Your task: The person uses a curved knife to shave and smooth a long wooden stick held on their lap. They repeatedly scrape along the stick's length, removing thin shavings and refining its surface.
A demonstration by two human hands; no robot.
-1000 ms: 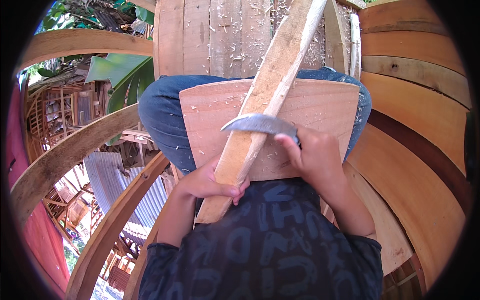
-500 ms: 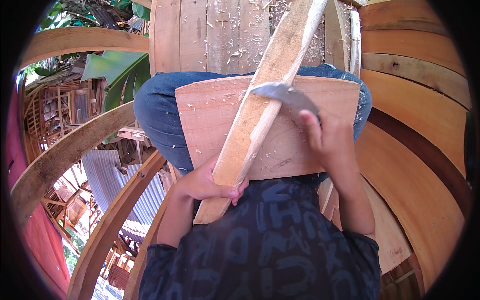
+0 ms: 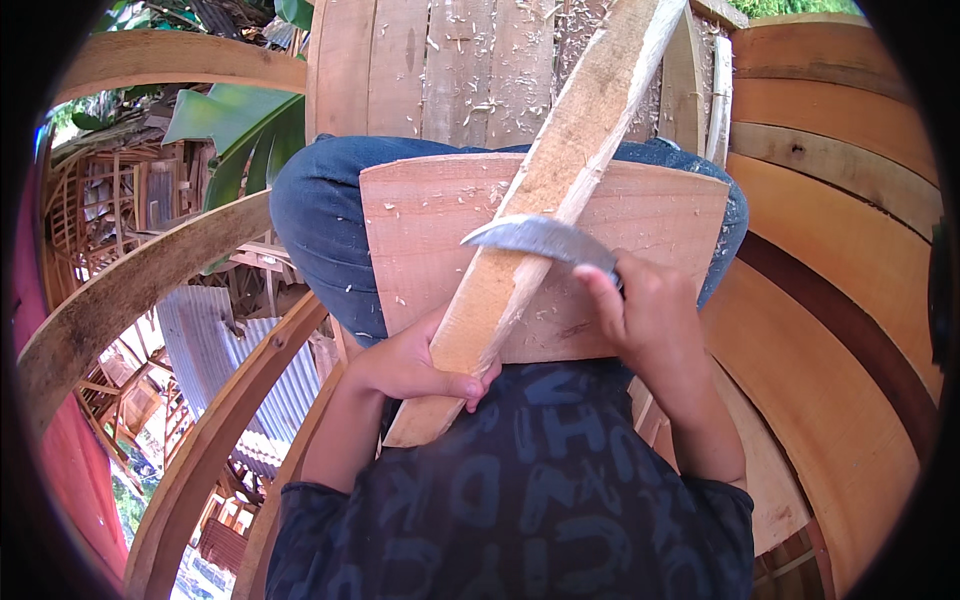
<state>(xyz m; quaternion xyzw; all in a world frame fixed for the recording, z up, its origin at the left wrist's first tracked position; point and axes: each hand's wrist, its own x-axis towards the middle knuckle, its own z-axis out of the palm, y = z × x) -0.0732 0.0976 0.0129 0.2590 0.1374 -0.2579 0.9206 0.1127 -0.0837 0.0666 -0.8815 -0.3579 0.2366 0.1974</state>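
A long wooden plank (image 3: 560, 160) slants across my lap, its near end by my shirt and its far end up and to the right. Near the low end, my left hand (image 3: 425, 365) is wrapped round it with the thumb on top. My right hand (image 3: 650, 310) is closed on the handle of a curved knife (image 3: 540, 238), the thumb lying by the base of the blade; the handle is mostly hidden in the fist. That grey blade crosses the plank about midway, its tip past the plank's left edge. Beneath them a flat wooden board (image 3: 640, 245) rests on my thighs.
Pale shavings lie on the slatted planks (image 3: 460, 80) ahead and on the lap board. Curved orange-brown planking (image 3: 830, 200) rises at my right. Curved wooden ribs (image 3: 230, 400) stand at my left, with corrugated metal sheets (image 3: 215, 350) and a banana leaf (image 3: 240, 130) beyond.
The knife has come down the plank toward me, and its tip now reaches past the left edge. My right hand has shifted slightly down and left. My left hand keeps its hold.
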